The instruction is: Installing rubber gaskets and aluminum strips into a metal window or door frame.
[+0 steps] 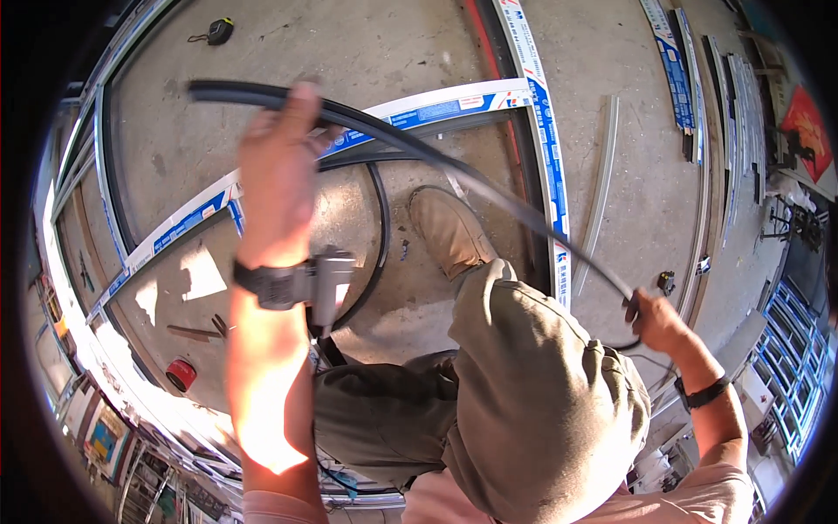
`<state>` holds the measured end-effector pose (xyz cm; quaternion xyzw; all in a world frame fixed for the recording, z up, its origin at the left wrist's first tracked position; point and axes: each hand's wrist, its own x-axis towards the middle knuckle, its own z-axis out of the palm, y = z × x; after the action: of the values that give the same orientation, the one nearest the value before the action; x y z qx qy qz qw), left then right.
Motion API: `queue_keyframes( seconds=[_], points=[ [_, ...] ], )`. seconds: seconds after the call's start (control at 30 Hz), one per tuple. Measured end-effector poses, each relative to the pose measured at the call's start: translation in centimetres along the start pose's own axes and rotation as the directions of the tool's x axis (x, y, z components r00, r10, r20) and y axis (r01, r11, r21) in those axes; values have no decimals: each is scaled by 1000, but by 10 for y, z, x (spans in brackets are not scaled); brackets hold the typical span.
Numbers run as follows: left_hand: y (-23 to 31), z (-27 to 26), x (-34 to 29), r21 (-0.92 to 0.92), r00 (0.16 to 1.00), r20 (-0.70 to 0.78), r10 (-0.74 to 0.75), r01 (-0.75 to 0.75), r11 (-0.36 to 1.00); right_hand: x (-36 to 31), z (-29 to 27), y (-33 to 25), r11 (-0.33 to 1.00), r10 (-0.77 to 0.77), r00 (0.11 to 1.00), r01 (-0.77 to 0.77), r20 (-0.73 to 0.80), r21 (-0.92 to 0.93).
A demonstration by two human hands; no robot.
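A long black rubber seal strip (410, 144) arcs between my two hands, above a metal frame (454, 103) covered in white and blue film. Its free end juts out to the left past my left hand (284, 162), which pinches the strip between thumb and fingers and is slightly blurred. My right hand (661, 321), lower and to the right, is closed around the strip farther along. More of the strip loops down inside the frame, beside my shoe (449, 229), and a dark length hangs below my right hand.
A tape measure (220, 31) lies on the concrete at the far left, and a red roll (181, 375) sits near the left side. Long metal profiles (740, 113) lie along the right. A pale strip (599, 192) rests beside the frame. Stacked blue-filmed frames (799, 349) stand at the right edge.
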<state>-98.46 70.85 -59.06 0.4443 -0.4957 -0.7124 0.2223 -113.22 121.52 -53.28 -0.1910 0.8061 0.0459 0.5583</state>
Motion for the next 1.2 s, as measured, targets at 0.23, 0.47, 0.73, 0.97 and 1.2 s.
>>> queue_keyframes(
  seconds=[0.23,0.47,0.73,0.97,1.2],
  points=[
    [-184,108,-69,447,860,452,-236,11,895,5,97,36,999,7,866,-31,499,38],
    [-214,161,-55,570,788,499,-360,14,821,189,-44,-134,926,-352,565,327,-746,-189],
    [-212,183,-26,658,733,455,-506,106,745,255,-59,-148,927,-140,623,355,-770,119],
    [-215,188,-14,593,658,460,-596,271,758,242,-56,-165,948,-75,681,276,-729,161],
    [-217,186,-8,558,601,472,-645,362,746,250,-58,-181,983,90,651,61,-753,170]
  ],
)
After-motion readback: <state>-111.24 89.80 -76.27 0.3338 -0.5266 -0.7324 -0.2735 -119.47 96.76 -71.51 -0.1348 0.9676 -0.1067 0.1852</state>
